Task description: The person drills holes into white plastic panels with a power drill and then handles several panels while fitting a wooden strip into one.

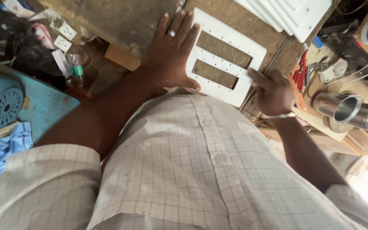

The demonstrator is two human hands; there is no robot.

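Between the hands: white plate with 2 slots, flat on the workbench.
Left hand: fingers spread, pressing the plate's left edge.
Right hand: curled at its lower right corner; grip unclear.

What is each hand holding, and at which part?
Left hand presses flat on the white plate's left edge. Right hand touches its lower right corner; a real grip cannot be told.
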